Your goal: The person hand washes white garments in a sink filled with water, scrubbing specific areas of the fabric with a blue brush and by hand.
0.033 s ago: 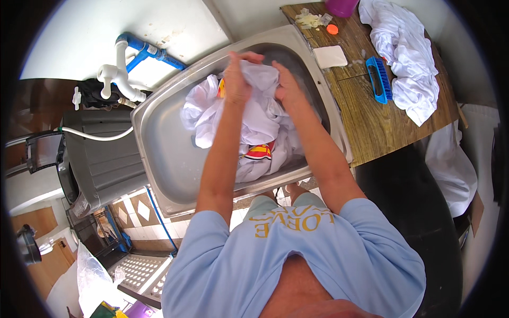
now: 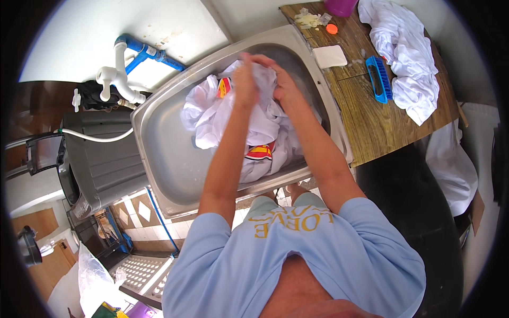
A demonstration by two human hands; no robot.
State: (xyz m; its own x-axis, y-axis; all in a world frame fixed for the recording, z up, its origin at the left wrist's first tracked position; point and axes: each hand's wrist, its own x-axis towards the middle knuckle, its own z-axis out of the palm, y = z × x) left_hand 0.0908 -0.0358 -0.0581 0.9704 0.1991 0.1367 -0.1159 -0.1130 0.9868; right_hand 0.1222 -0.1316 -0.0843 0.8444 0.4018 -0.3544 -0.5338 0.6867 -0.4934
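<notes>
Both hands meet at upper centre of the frame: the left hand (image 2: 245, 79) and right hand (image 2: 281, 85) are each closed around a bunch of the white cotton garment with red-and-yellow print (image 2: 254, 135), which lies heaped in the stainless steel sink (image 2: 164, 153). Scrubbing likely works best with fabric rubbed firmly against itself, low in the basin. Right of the sink, a blue scrubbing brush (image 2: 379, 78) rests on the wooden counter (image 2: 371, 122).

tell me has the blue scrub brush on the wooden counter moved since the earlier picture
No. The blue scrub brush lies in the same spot on the wooden counter, right of the white soap bar.
</notes>
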